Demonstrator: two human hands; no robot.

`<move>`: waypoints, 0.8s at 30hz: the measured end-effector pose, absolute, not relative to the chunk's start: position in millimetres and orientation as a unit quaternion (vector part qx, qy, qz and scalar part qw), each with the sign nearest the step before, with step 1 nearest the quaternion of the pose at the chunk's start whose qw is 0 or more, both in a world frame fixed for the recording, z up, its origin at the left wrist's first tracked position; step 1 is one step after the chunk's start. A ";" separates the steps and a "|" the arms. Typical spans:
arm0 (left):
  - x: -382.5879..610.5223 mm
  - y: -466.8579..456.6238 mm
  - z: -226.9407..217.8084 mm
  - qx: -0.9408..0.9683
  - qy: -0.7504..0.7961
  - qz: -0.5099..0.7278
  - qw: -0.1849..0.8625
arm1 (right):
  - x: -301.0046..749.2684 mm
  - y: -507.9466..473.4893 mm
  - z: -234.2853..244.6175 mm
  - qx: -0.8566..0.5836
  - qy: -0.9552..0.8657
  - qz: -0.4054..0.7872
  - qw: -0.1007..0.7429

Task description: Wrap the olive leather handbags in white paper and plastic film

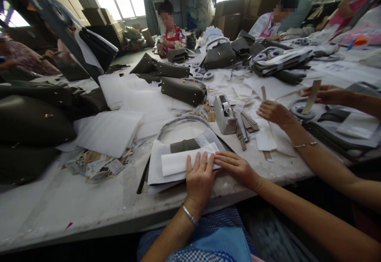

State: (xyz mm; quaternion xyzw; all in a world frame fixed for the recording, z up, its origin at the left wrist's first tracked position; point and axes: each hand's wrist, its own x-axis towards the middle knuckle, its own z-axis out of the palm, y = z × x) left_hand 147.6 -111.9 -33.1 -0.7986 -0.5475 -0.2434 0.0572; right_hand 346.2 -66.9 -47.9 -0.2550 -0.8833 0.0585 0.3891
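My left hand [200,180] lies with fingers stretched out flat on a folded strip of white foam sheet [175,165]. Beside it my right hand [238,170], its fingers also extended, rests on the strip's right end, and the fingertips of both hands nearly meet. Beneath the strip is a flat dark bag piece, mostly covered by white sheet [157,155]. An olive strap piece [183,146] shows just beyond the strip. Arching behind it is a handle [184,120] wrapped in clear plastic or tissue.
A grey tape dispenser [224,117] stands behind my hands, near brown strips [249,122]. Foam sheets [111,133], tags [102,163] and dark bags [32,123] cover the left. At right, a co-worker's hands [275,113] hold strips. Other people sit across the table [98,202].
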 end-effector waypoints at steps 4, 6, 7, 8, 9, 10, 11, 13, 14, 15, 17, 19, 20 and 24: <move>145.2 -110.8 -38.1 -0.797 -0.541 -0.261 0.068 | 348.6 -63.0 -41.4 -0.246 -0.888 0.091 0.378; 144.7 -110.9 -38.8 -0.797 -0.538 -0.265 0.071 | 351.8 -61.1 -35.7 -0.235 -0.892 0.122 0.367; 144.6 -110.9 -38.9 -0.798 -0.537 -0.265 0.072 | 353.8 -60.5 -32.3 -0.230 -0.895 0.141 0.355; 144.4 -111.0 -38.9 -0.798 -0.536 -0.264 0.073 | 355.8 -60.1 -28.8 -0.227 -0.898 0.159 0.340; 144.3 -111.0 -38.9 -0.799 -0.536 -0.264 0.073 | 357.8 -59.8 -25.6 -0.227 -0.902 0.175 0.324; 144.2 -111.0 -39.0 -0.799 -0.536 -0.263 0.071 | 359.7 -59.5 -23.0 -0.227 -0.904 0.186 0.309; 144.2 -111.1 -39.0 -0.799 -0.536 -0.263 0.069 | 361.2 -59.2 -21.2 -0.230 -0.905 0.191 0.303; 144.1 -111.2 -38.8 -0.799 -0.537 -0.262 0.065 | 363.2 -58.0 -20.7 -0.235 -0.902 0.183 0.312; 144.0 -111.3 -38.6 -0.799 -0.538 -0.262 0.064 | 363.7 -57.2 -21.8 -0.238 -0.899 0.173 0.324; 144.0 -111.5 -38.2 -0.799 -0.538 -0.262 0.062 | 363.8 -56.3 -23.5 -0.241 -0.896 0.163 0.335; 144.1 -112.4 -36.8 -0.799 -0.539 -0.261 0.053 | 363.0 -54.8 -27.9 -0.248 -0.891 0.150 0.350; 144.8 -113.7 -34.5 -0.799 -0.540 -0.260 0.039 | 360.5 -54.7 -32.1 -0.260 -0.885 0.145 0.358; 145.4 -114.4 -33.2 -0.798 -0.541 -0.262 0.030 | 358.6 -55.2 -34.2 -0.271 -0.880 0.144 0.362; 148.2 -115.5 -30.4 -0.784 -0.551 -0.285 0.012 | 347.6 -59.7 -43.8 -0.318 -0.858 0.132 0.381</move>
